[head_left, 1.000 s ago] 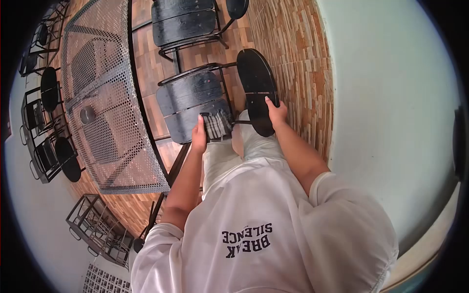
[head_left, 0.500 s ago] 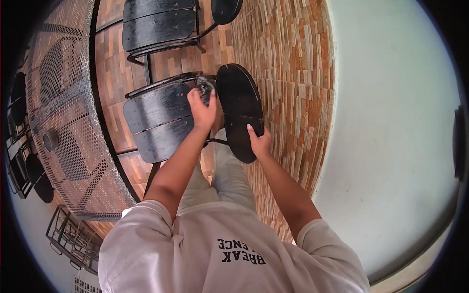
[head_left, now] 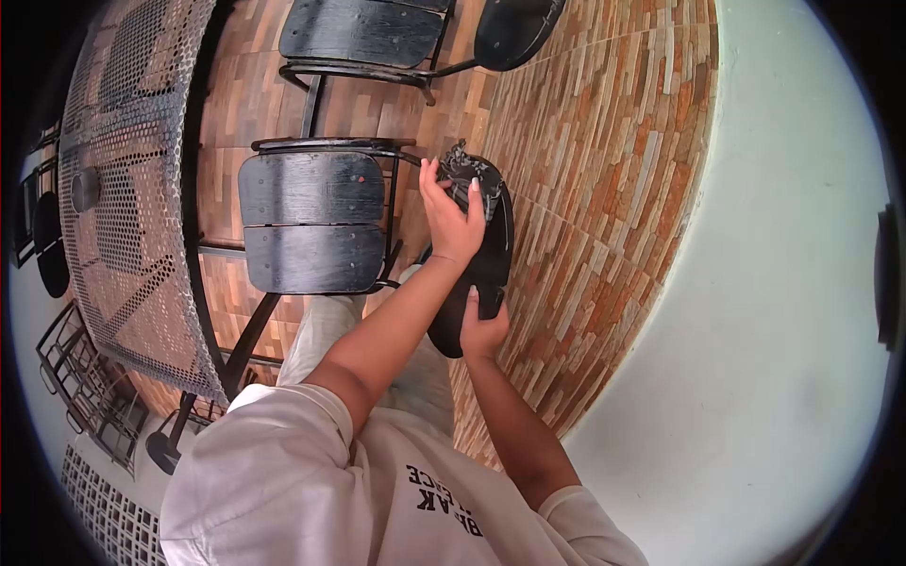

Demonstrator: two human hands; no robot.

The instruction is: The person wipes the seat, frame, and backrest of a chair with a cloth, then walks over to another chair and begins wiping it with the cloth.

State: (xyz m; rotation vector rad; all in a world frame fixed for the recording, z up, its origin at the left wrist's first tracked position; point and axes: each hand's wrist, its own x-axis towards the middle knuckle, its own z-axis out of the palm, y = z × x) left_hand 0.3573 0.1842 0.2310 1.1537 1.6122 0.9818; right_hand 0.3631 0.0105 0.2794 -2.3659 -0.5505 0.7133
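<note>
A dark checkered cloth point(head_left: 471, 173) is in my left hand point(head_left: 456, 223), pressed against the far end of a black oval writing board point(head_left: 492, 253). My fingers are partly curled round the cloth. My right hand point(head_left: 484, 332) grips the near part of the same board, with the thumb on its top. To the left of the board is the black slatted seat point(head_left: 313, 223) of the chair it belongs to, joined by a dark metal tube. Part of the board is hidden by my left hand and forearm.
Another black chair point(head_left: 363, 36) with an oval board point(head_left: 514, 30) stands beyond. A perforated metal panel point(head_left: 137, 198) is on the left, with metal frames point(head_left: 90, 387) below it. Stone-patterned tiles point(head_left: 604, 160) cover the lower wall at right.
My left hand and the cloth moved from the seat, past its far edge, onto the far end of the board. My right hand stayed on the board. The view shifted and turned.
</note>
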